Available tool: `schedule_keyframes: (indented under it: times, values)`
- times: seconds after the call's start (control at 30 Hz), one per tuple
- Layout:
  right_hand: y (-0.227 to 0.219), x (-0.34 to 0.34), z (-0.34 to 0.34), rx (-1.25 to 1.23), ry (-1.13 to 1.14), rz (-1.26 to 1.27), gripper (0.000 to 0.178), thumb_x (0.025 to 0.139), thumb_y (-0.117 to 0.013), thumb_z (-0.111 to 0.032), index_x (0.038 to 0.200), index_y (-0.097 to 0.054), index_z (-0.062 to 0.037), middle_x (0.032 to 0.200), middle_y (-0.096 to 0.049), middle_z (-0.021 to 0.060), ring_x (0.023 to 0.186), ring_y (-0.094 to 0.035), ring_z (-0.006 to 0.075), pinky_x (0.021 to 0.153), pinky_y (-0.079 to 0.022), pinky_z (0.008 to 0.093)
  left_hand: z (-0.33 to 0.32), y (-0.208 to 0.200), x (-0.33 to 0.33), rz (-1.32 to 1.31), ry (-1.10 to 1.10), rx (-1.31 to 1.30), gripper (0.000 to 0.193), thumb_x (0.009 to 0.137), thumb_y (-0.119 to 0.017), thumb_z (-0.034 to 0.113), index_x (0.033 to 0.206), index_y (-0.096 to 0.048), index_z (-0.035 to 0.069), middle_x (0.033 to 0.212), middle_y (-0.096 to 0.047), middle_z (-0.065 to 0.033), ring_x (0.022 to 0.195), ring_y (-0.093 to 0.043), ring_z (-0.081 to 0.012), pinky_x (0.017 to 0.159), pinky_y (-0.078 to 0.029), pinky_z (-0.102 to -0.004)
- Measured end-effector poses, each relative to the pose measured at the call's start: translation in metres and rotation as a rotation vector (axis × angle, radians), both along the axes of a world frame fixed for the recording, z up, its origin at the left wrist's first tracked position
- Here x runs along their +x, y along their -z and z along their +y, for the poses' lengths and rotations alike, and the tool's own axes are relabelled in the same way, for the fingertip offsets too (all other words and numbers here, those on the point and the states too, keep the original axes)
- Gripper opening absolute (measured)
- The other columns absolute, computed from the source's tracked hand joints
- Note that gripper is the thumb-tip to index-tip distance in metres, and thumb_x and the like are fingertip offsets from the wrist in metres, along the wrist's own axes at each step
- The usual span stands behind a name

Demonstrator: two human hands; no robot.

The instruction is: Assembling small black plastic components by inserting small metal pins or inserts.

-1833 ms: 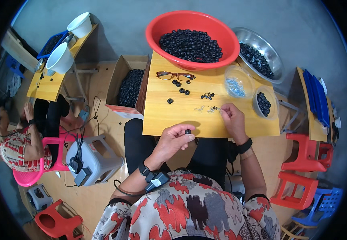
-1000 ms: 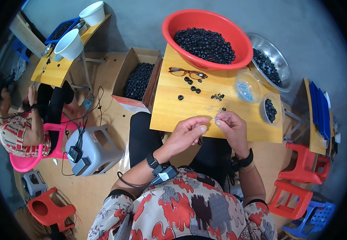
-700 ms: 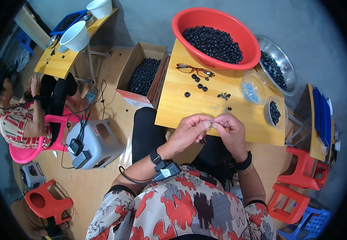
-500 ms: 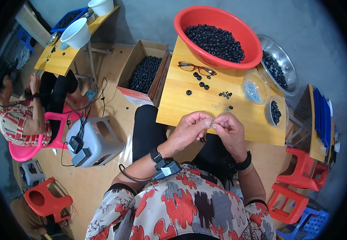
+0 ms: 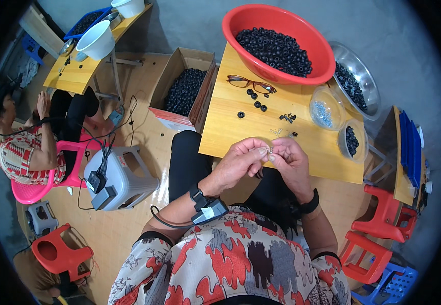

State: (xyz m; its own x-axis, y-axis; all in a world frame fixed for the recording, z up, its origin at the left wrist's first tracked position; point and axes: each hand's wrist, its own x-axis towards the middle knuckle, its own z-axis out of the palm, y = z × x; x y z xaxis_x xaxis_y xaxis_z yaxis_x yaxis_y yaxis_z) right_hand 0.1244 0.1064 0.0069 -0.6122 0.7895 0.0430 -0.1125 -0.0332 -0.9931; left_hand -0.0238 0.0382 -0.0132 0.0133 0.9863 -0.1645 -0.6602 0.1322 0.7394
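Observation:
At the table's near edge, my left hand (image 5: pixel 241 161) and my right hand (image 5: pixel 291 161) meet, thumbs and fingertips pinched together. Between them is a tiny shiny metal piece (image 5: pixel 269 150), mostly covered by the fingers. Just beyond my fingertips lie thin silvery pins (image 5: pixel 275 132). Some small black parts (image 5: pixel 288 118) are grouped a little farther off. Several black rings (image 5: pixel 257 104) are scattered to the left of those, below a pair of brown-framed glasses (image 5: pixel 251 83).
A red basin (image 5: pixel 328 63) of black rings stands at the table's back, beside a steel bowl (image 5: pixel 374 96). Two clear tubs (image 5: pixel 327 94) hold blue and black parts. Left of the table is a cardboard box (image 5: pixel 206 96); a grey stool (image 5: pixel 141 175) and a seated person (image 5: pixel 32 152) are farther left.
Both hands stay together at the table edge; their fingers have shifted slightly around the tiny metal piece. The whole view has moved a little.

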Motion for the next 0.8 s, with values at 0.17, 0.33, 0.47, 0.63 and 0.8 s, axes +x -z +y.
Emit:
schedule_keyframes:
  times: [0.17, 0.33, 0.47, 0.63, 0.8]
  values:
    - [0.0, 0.004, 0.003, 0.045, -0.011, -0.087, 0.02, 0.082, -0.057, 0.005, 0.101, -0.056, 0.0001, 0.083, -0.059, 0.0006, 0.074, -0.058, 0.0072, 0.068, -0.048, 0.0208, 0.0, -0.001, -0.004, -0.013, 0.042, 0.009, 0.019, 0.092, -0.054, 0.02, 0.098, -0.059, 0.003, 0.074, -0.055, 0.0023, 0.054, -0.044, -0.0014, 0.046, -0.036, -0.0153]
    - [-0.01, 0.005, 0.003, 0.393, 0.042, -0.412, 0.019, 0.076, -0.063, 0.004, 0.094, -0.059, -0.0023, 0.073, -0.056, -0.0012, 0.06, -0.048, 0.003, 0.053, -0.041, 0.0189, 0.002, -0.002, -0.009, 0.126, 0.1, -0.039, 0.019, 0.092, -0.055, 0.021, 0.096, -0.06, 0.004, 0.077, -0.058, 0.0003, 0.054, -0.046, -0.0028, 0.048, -0.038, -0.0155]
    - [-0.016, 0.0, 0.002, 0.523, 0.063, -0.462, 0.02, 0.074, -0.064, 0.004, 0.092, -0.059, -0.0026, 0.067, -0.053, -0.0019, 0.056, -0.044, 0.0022, 0.051, -0.039, 0.0188, 0.004, -0.004, -0.008, 0.215, 0.107, -0.049, 0.018, 0.092, -0.055, 0.022, 0.092, -0.06, 0.004, 0.073, -0.056, 0.0018, 0.053, -0.045, -0.0021, 0.047, -0.037, -0.0154]
    - [-0.001, 0.01, 0.01, 0.27, 0.155, -0.321, 0.018, 0.076, -0.063, 0.003, 0.092, -0.059, -0.0019, 0.072, -0.053, -0.0023, 0.061, -0.045, 0.0014, 0.054, -0.038, 0.0174, 0.003, 0.003, -0.01, 0.151, 0.057, -0.083, 0.017, 0.091, -0.056, 0.022, 0.088, -0.059, 0.006, 0.063, -0.048, 0.0053, 0.051, -0.041, -0.0004, 0.045, -0.035, -0.0146]
    - [0.004, 0.018, 0.015, 0.198, 0.255, -0.253, 0.016, 0.081, -0.059, 0.002, 0.097, -0.059, -0.0005, 0.08, -0.056, 0.0012, 0.071, -0.049, 0.004, 0.063, -0.042, 0.0183, 0.012, 0.007, -0.011, 0.449, 0.028, -0.035, 0.016, 0.09, -0.057, 0.02, 0.088, -0.06, 0.004, 0.064, -0.051, 0.0038, 0.053, -0.045, -0.0017, 0.048, -0.036, -0.016]
